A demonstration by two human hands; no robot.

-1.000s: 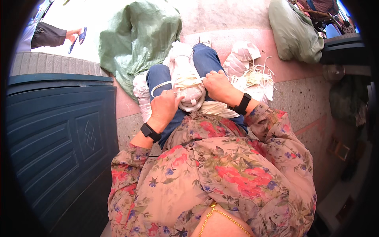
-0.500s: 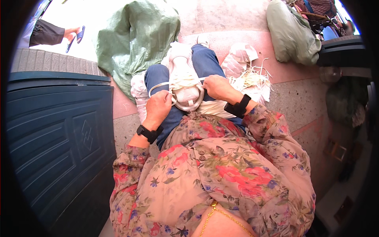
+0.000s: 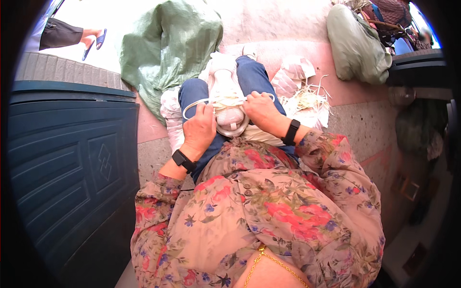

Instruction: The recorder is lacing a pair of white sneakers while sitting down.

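A pale shoe (image 3: 229,118) with a mesh part and a whitish rim lies between my thighs, close to my shirt. Cream laces cross over it. At the shoe's left side my left hand (image 3: 200,128) is closed, its fingers pinching a shoelace (image 3: 191,102) that loops out over my left knee. My right hand (image 3: 263,111) is closed at the other side, gripping lace at the shoe's right edge; a short loop shows beyond its fingers. Another whitish shoe-shaped piece (image 3: 223,79) lies just beyond. The fingertips partly hide the laces.
Loose cream laces (image 3: 309,101) lie heaped on pale wrapping right of my legs. A big green sack (image 3: 168,53) stands ahead left, another pale green sack (image 3: 357,45) far right. A dark blue panelled door (image 3: 77,153) flanks my left. Another person's sandalled feet (image 3: 98,39) show far left.
Both hands have drawn closer together over the shoe, the left moving rightward and the right leftward. The lace loop on the right now shows beyond my right fingers.
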